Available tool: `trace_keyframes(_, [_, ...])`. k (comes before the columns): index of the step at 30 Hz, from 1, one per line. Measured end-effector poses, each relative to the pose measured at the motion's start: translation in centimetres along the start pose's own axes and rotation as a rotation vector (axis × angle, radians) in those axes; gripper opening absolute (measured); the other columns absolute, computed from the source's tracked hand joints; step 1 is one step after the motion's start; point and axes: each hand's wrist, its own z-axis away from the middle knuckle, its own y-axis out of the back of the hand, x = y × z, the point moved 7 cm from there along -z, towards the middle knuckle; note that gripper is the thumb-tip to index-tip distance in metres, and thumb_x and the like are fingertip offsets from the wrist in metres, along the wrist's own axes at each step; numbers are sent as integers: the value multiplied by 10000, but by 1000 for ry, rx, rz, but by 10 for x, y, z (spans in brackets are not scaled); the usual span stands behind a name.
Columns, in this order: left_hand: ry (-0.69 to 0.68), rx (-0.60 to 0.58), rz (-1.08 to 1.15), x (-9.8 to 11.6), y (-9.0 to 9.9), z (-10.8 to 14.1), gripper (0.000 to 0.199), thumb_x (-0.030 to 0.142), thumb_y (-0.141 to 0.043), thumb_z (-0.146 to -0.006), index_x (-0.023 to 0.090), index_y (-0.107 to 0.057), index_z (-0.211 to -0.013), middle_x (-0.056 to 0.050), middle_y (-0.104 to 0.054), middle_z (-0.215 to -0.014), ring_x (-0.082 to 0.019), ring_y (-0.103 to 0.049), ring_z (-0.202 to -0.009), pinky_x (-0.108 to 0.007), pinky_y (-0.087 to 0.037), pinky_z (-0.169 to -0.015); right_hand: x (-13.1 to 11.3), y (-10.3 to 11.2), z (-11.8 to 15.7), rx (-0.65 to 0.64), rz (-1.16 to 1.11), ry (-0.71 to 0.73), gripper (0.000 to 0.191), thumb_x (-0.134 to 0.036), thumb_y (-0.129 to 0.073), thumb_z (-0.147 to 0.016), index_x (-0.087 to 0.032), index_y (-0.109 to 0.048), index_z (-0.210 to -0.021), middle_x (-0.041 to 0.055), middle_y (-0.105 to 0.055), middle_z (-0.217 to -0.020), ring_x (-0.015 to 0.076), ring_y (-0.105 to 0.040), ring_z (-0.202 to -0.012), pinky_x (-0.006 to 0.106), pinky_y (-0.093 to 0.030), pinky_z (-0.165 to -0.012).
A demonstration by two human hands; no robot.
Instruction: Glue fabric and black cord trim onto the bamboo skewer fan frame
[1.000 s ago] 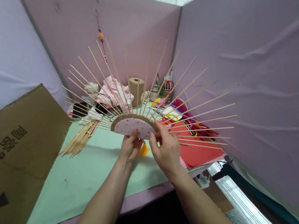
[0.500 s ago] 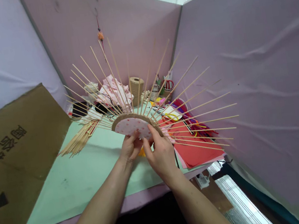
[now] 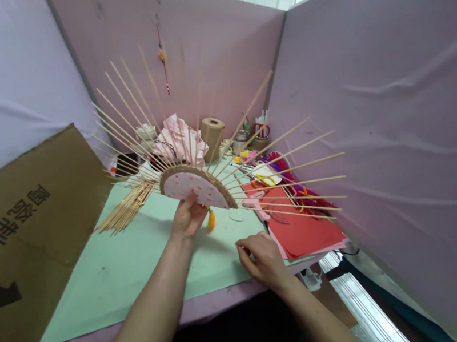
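A half-round piece [image 3: 194, 188] covered in pink dotted fabric, with a brown rim, is raised above the table. Thin wooden sticks fan out from its curved edge. My left hand [image 3: 189, 216] grips its lower edge, thumb on the fabric face and the other fingers hidden behind. A yellow tassel [image 3: 210, 219] shows just below the piece. My right hand [image 3: 261, 255] is away from it, lower and to the right over the table's front part, with its fingers curled. Whether those fingers hold something small cannot be made out.
On the green tabletop [image 3: 139, 266] lie a stick bundle [image 3: 128, 209], red sheets [image 3: 303, 231] and a pink glue gun [image 3: 255, 207]. Behind stand a brown roll [image 3: 212, 133] and jars. Large cardboard [image 3: 41, 247] leans at left.
My right hand has let go of the half-round piece and moved down and right. The piece has shifted slightly left and tilted, still in my left hand.
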Motion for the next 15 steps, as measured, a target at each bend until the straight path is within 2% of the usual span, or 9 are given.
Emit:
trace_keyframes(4, [-18, 33, 18, 7, 1, -1, 235, 207, -754, -754, 223, -670, -973, -9, -742, -950, -155, -658, -971, -292, -489, -900, 44, 8, -3, 139, 110, -179, 178, -214, -491, -919, -174, -643, -837, 11, -627, -679, 140, -560, -651, 274, -397, -666])
trace_keyframes(7, [-10, 43, 34, 6, -1, 0, 200, 190, -730, -777, 224, -674, -967, -8, -744, -947, -165, -656, -990, -315, -488, -925, 80, 20, -16, 205, 220, -340, 199, -268, -487, -925, -155, -650, -923, 74, -652, -810, 202, -573, -797, 324, -430, -746])
trace_keyframes(9, [-7, 48, 39, 6, -2, 0, 199, 178, -717, -787, 229, -677, -975, -5, -745, -942, -166, -657, -990, -321, -490, -929, 104, 19, -28, 143, 267, -459, 256, -350, -552, -895, -132, -647, -989, 136, -658, -941, 254, -572, -904, 378, -435, -800])
trace_keyframes(11, [-6, 54, 33, 6, -2, 0, 217, 179, -721, -783, 238, -678, -988, -1, -745, -942, -167, -654, -1000, -318, -492, -927, 126, 11, -37, 51, 245, -590, 331, -412, -657, -817, -121, -654, -973, 173, -655, -982, 287, -576, -938, 411, -430, -827])
trace_keyframes(13, [-8, 63, 20, 6, 0, -1, 238, 196, -734, -773, 247, -676, -999, 1, -743, -954, -170, -651, -1019, -318, -493, -925, 141, 0, -42, -3, 196, -687, 328, -392, -748, -724, -125, -668, -897, 175, -665, -926, 298, -592, -912, 409, -428, -812])
trace_keyframes(15, [-14, 73, 13, 7, 2, -2, 251, 212, -740, -770, 249, -671, -1009, -2, -742, -972, -171, -648, -1032, -322, -492, -931, 149, -7, -45, -5, 151, -731, 279, -341, -783, -668, -134, -669, -817, 159, -670, -850, 291, -606, -866, 383, -429, -772])
